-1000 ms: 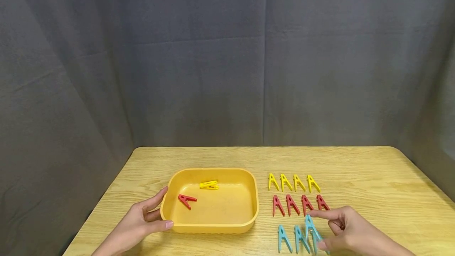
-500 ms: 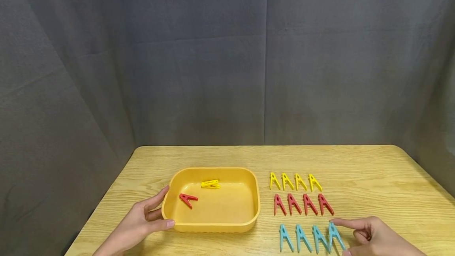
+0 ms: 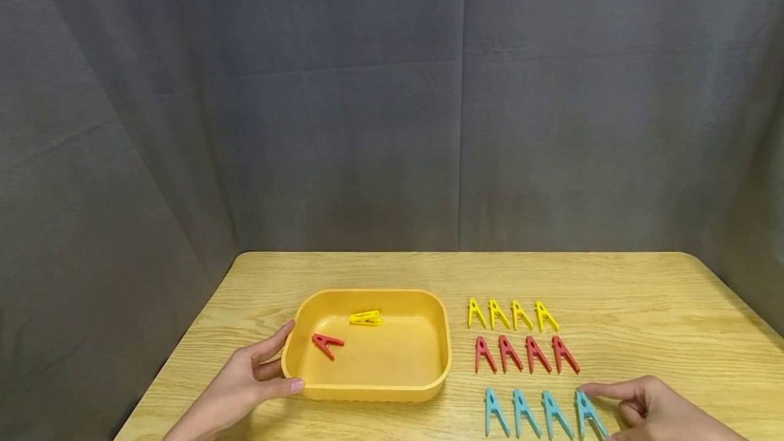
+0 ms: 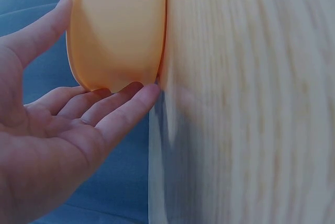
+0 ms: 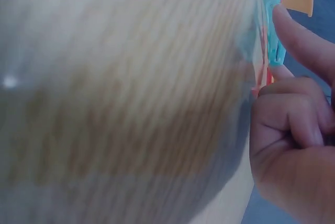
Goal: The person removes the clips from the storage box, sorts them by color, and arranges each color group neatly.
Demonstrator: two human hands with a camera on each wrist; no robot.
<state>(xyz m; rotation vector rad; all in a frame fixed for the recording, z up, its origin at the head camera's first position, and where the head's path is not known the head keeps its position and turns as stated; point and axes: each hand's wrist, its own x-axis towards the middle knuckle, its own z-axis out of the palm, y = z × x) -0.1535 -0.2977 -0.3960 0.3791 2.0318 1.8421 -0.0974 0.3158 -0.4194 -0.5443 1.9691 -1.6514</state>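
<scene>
My left hand [image 3: 272,367] lies open against the left front corner of the orange tray [image 3: 429,386], thumb along the front wall and fingers on the left side. In the left wrist view the straight fingers [image 4: 112,109] touch the tray [image 4: 120,30]. A red clothespin [image 3: 327,344] and a yellow clothespin [image 3: 365,318] lie inside. My right hand [image 3: 649,414] pinches the rightmost blue clothespin [image 3: 586,410] between index finger and thumb as it lies on the table; the other fingers are curled. The right wrist view shows the blue clothespin [image 5: 273,38] at the fingertips [image 5: 293,30], blurred.
On the wooden table [image 3: 643,318], right of the tray, several clothespins lie in three rows: yellow [image 3: 511,315] at the back, red [image 3: 525,354] in the middle, blue [image 3: 520,414] in front. A dark grey curtain [image 3: 392,121] hangs behind. The near table edge is out of view.
The right hand carried the blue clothespin from above the blue row down to the right end of that row. The left hand stayed on the tray.
</scene>
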